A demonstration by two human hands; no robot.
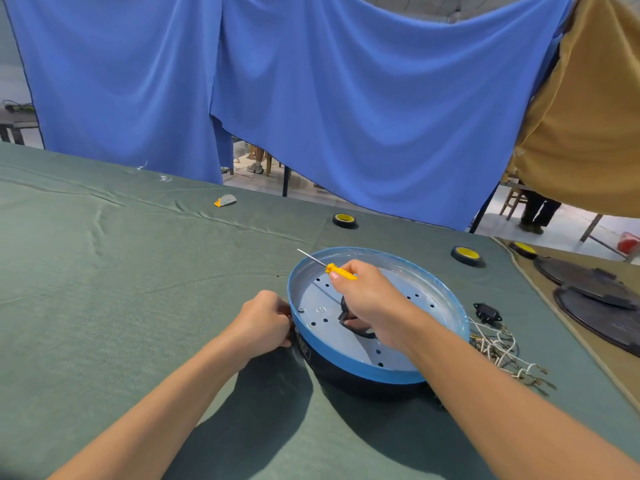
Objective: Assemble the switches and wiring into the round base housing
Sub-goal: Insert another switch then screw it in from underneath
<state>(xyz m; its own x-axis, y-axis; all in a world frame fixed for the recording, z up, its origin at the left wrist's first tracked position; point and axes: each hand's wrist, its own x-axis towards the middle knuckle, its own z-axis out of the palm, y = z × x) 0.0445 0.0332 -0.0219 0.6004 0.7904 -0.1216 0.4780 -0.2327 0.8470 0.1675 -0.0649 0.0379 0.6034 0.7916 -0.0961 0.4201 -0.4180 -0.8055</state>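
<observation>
On the counter point(138, 306), the housing point(346, 362), open side up. At its left wall, left hand point(266, 323) curled round, fingertips hidden. Inside, right hand point(370, 299) pinching a yellow screwdriver point(341, 271), shaft pointing up-left; hides most of a black part point(346, 315) beneath. Just right, outside, wires point(498, 348) and a switch point(487, 312).

Makeshift assembly workshop: a green-clothed counter point(104, 271) screened by hung blue sheets point(346, 98) at 12 o'clock, with tape rolls point(344, 220), loose wiring point(498, 348) at 3 o'clock and dark round plates point(588, 282) at 2 o'clock. A tiled floor point(554, 226) and a wooden stool point(512, 199) show beyond.
</observation>
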